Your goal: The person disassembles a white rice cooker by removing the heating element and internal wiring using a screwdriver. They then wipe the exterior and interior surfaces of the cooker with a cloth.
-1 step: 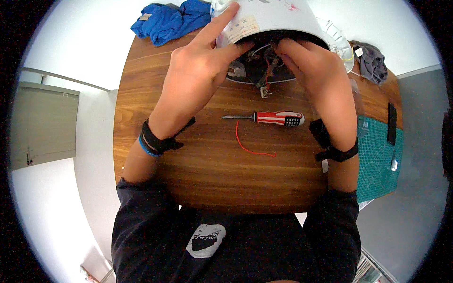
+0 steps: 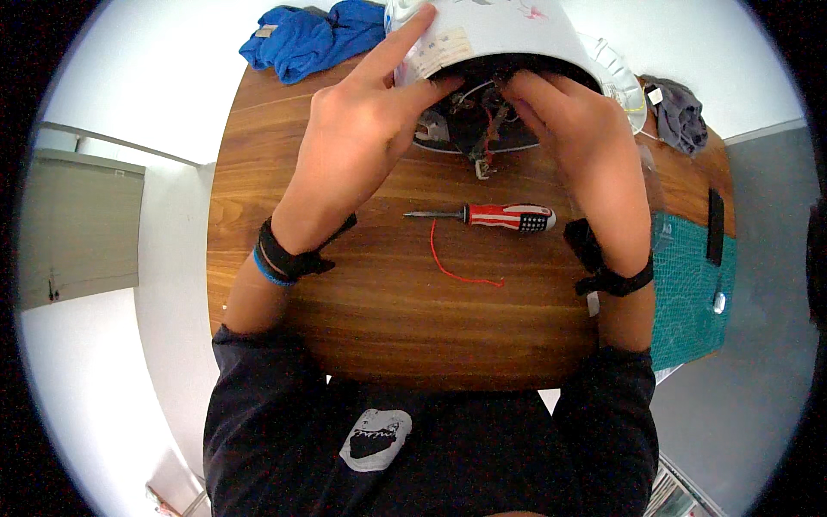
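Observation:
A white, round-walled appliance housing (image 2: 517, 34) lies tipped at the table's far side, its open underside toward me. Inside the dark opening are wires and small metal parts (image 2: 491, 129). My left hand (image 2: 353, 129) grips the housing's rim, index finger stretched along the outer wall and thumb inside the opening. The fingers of my right hand (image 2: 590, 133) are bent together into the right part of the opening; their tips and whatever they pinch are hidden. Nearer to me lies a screwdriver (image 2: 508, 216) with a red, white and black handle, its tip pointing left. Beside it curves a thin red wire (image 2: 444, 265).
A blue cloth (image 2: 314, 43) sits at the far left of the wooden table (image 2: 388, 319). Behind my right hand are a white ribbed round part (image 2: 624, 82) and a dark grey cloth (image 2: 679, 112). A green cutting mat (image 2: 689, 293) and a black strip (image 2: 715, 226) lie at the right.

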`<state>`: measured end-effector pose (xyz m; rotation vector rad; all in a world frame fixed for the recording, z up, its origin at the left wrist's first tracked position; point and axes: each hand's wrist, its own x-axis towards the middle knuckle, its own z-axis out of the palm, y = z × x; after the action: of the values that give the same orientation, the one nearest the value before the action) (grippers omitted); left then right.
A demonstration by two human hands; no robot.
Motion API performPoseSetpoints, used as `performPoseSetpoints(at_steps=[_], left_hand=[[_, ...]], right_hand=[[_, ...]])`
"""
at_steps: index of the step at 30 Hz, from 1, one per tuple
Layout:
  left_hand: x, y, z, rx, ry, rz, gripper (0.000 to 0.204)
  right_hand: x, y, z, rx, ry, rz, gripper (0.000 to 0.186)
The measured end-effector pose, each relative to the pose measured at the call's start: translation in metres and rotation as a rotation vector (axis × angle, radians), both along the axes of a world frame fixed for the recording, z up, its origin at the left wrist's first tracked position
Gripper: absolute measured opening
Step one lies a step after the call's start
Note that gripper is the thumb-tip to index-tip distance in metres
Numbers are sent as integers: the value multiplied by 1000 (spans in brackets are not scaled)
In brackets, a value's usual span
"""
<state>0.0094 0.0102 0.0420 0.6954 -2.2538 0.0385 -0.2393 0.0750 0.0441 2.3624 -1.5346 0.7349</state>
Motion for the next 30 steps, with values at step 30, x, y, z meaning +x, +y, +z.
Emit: performPoseSetpoints(at_steps=[30], left_hand=[[5, 5, 9, 5, 96, 42, 25]], right_hand=[[1, -5, 7, -272, 98, 59, 29]])
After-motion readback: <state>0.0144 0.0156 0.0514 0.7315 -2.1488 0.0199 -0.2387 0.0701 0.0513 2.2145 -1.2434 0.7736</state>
